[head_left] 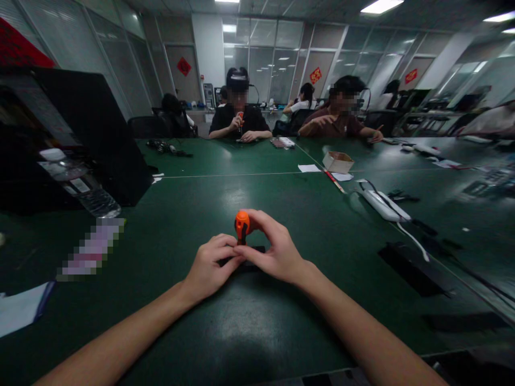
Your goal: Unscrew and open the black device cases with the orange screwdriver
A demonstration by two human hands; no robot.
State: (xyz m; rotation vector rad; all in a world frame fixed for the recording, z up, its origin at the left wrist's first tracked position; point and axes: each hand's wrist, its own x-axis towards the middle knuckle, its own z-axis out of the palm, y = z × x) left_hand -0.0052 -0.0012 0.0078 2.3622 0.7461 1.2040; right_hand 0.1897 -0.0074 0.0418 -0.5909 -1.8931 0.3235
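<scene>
A short screwdriver (242, 225) with an orange and black handle stands upright at the middle of the green table. My right hand (277, 249) curls around it, thumb low and fingers by the handle. Beneath its tip lies a dark flat object (257, 258), mostly covered by my hands; its kind cannot be made out. My left hand (211, 265) is closed at that object's left side, dark material showing between thumb and fingers. Its fingertips meet my right thumb near the bottom of the screwdriver, where the shaft and tip are hidden.
On the left are a water bottle (82, 182), a large black case (92, 128) and papers (24, 308). To the right lie a white power strip (382, 205), cables and a black flat item (416, 268). A small box (338, 162) sits farther back. Two people sit across the table.
</scene>
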